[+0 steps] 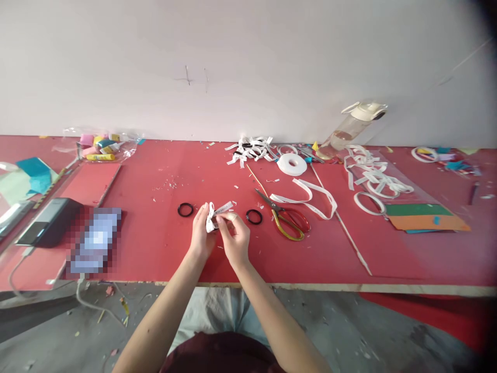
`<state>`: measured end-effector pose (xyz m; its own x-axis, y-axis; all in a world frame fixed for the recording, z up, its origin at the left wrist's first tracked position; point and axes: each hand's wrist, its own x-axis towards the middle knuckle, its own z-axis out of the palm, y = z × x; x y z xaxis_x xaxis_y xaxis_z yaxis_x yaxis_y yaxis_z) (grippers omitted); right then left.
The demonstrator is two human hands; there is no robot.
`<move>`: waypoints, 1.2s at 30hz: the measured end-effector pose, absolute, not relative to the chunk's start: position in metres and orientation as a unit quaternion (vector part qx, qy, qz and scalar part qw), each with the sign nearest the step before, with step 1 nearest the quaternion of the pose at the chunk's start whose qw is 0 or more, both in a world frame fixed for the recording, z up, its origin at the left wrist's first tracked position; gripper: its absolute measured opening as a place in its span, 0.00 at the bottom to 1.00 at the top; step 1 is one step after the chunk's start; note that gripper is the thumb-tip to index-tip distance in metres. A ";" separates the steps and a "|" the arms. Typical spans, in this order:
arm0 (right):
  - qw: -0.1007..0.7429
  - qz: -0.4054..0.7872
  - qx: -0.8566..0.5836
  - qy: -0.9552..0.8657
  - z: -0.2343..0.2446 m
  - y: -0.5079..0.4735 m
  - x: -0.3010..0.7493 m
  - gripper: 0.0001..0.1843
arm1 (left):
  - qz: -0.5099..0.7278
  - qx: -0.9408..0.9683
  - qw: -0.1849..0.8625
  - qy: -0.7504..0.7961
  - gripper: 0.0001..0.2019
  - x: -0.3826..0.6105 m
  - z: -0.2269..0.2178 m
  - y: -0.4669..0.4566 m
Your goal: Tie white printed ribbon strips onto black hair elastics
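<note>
Both my hands meet over the red table (155, 243), near its front edge. My left hand (202, 233) pinches a folded piece of white ribbon (216, 213) with printed text. My right hand (235, 235) pinches the same ribbon from the right, fingers closed on it. One black ring (185, 210) lies just left of my hands, and a second black ring (254, 217) lies just right. Red-handled scissors (287, 217) rest farther right, beside a long loose strip of white ribbon (306, 199).
A white tape roll (292, 164), a heap of cut ribbon pieces (251, 149) and a tipped clear bottle (351, 129) sit at the back. Coloured paper sheets (425, 217) lie right. A dark device (48, 223) and a bag of glue sticks (99, 147) lie left.
</note>
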<state>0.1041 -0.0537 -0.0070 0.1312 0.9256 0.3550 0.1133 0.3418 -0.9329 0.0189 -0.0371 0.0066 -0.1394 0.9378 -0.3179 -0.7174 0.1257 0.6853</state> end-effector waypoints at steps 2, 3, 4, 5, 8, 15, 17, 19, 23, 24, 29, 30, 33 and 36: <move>0.574 0.305 -0.446 -0.615 -0.005 -0.055 0.105 0.09 | 0.660 0.155 0.622 0.393 0.20 0.018 0.005 -0.037; 0.567 0.293 -0.439 -0.632 -0.004 -0.055 0.105 0.08 | 0.666 0.164 0.611 0.395 0.19 0.017 0.005 -0.037; 0.562 0.287 -0.434 -0.643 -0.003 -0.055 0.105 0.08 | 0.670 0.174 0.601 0.400 0.19 0.017 0.004 -0.038; 0.559 0.285 -0.430 -0.649 -0.003 -0.055 0.105 0.08 | 0.672 0.183 0.592 0.405 0.18 0.017 0.004 -0.038; 0.557 0.288 -0.418 -0.658 -0.002 -0.055 0.106 0.08 | 0.681 0.201 0.567 0.418 0.18 0.015 0.005 -0.040; 0.529 0.280 -0.401 -0.694 -0.002 -0.054 0.107 0.10 | 0.693 0.207 0.531 0.441 0.17 0.014 0.004 -0.038; 0.529 0.289 -0.413 -0.683 -0.002 -0.054 0.110 0.08 | 0.689 0.207 0.542 0.435 0.17 0.015 0.003 -0.036; 0.531 0.303 -0.420 -0.671 -0.001 -0.053 0.114 0.07 | 0.682 0.211 0.550 0.432 0.18 0.016 0.004 -0.035; 0.514 0.374 -0.434 -0.639 -0.001 -0.052 0.125 0.07 | 0.670 0.239 0.546 0.441 0.18 0.019 0.005 -0.034; 0.504 0.392 -0.440 -0.632 -0.001 -0.052 0.128 0.07 | 0.666 0.251 0.543 0.445 0.18 0.019 0.005 -0.034; 0.477 0.399 -0.451 -0.640 -0.001 -0.054 0.134 0.11 | 0.652 0.306 0.496 0.484 0.20 0.022 0.005 -0.034; 0.479 0.393 -0.449 -0.644 -0.001 -0.055 0.135 0.11 | 0.651 0.316 0.485 0.492 0.20 0.022 0.005 -0.035; 0.483 0.379 -0.445 -0.652 0.001 -0.058 0.134 0.12 | 0.650 0.336 0.461 0.502 0.21 0.021 0.004 -0.035; 0.485 0.374 -0.452 -0.649 0.002 -0.062 0.133 0.13 | 0.652 0.347 0.451 0.501 0.22 0.022 0.005 -0.036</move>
<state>0.1334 -0.0615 0.0017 -0.1212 0.9488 0.2918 0.2243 0.3125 -0.9231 0.0215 -0.0356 0.0051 -0.3519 0.9360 0.0001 -0.2404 -0.0905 0.9664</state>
